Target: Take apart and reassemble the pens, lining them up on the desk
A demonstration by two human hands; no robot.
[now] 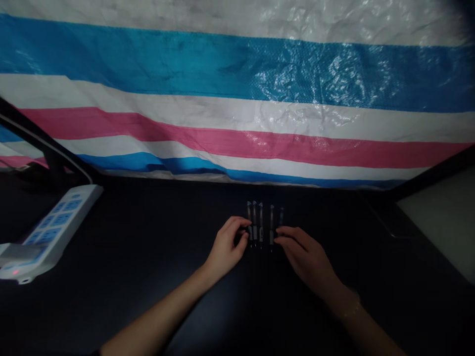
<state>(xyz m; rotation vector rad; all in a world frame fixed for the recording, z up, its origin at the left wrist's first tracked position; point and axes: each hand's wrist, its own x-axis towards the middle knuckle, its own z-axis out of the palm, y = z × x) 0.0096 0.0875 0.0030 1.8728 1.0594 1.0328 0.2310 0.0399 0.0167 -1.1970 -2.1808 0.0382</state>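
Several slim dark pens (261,222) lie side by side on the black tabletop (326,222), their tips pointing toward me and their upper ends away. My left hand (226,245) is curled, with its fingertips at the left pens. My right hand (304,258) lies at the right of the row, its fingertips at or just beside the pen nearest it. Both hands hide the lower parts of some pens. I cannot tell whether either hand grips a pen.
A white power strip (55,232) with blue panels and a small red light lies at the left of the black tabletop. A striped blue, pink and white tarpaulin (237,118) hangs along the far side. A pale wall (441,227) stands at the right.
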